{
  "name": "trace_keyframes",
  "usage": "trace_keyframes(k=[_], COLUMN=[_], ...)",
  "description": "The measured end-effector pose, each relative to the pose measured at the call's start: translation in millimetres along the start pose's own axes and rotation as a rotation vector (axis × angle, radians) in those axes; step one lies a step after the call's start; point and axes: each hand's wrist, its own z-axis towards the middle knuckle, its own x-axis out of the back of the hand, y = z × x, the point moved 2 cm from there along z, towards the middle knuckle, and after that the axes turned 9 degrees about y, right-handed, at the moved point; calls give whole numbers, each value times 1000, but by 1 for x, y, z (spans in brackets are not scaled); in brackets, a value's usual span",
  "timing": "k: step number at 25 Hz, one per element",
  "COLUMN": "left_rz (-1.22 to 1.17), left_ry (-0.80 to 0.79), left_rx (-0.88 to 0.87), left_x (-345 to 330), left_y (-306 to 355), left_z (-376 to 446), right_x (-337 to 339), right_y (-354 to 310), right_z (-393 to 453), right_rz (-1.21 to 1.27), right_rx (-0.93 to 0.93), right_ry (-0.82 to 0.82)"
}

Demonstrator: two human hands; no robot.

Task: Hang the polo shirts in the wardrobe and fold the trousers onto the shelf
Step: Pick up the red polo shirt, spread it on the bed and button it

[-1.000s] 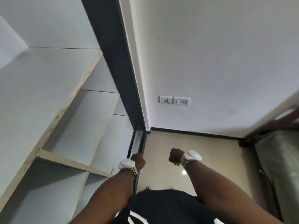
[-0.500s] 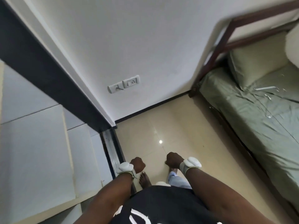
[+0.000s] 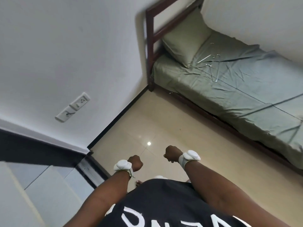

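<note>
Hangers (image 3: 211,63), thin wire ones, lie in a loose cluster on the green sheet of the bed (image 3: 246,99), near its head end just beside the pillow (image 3: 183,41), their long sides running roughly along the mattress; no polo shirts or trousers are in view. Both hands are well apart from them, held low over the floor (image 3: 164,122). The right hand (image 3: 171,154) is judged nearer the bed than the left hand (image 3: 136,163); each has its fingers curled in, holding nothing.

Glossy tiled floor (image 3: 164,122), creased cloth sheet (image 3: 246,89), wooden bedframe (image 3: 149,46).
</note>
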Motion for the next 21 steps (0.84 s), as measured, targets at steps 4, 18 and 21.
trace_keyframes(k=[4, 18, 21], left_rz=[107, 188, 315], left_ry=[-60, 13, -54], left_rx=[-111, -469, -478], left_x=[-13, -42, -42], left_y=[85, 392, 440], left_z=[15, 49, 92], right_x=[28, 84, 104], right_y=[83, 368, 397], right_z=[-2, -55, -34], right_rz=[83, 418, 481], right_rx=[-68, -484, -499], right_ry=[26, 333, 296])
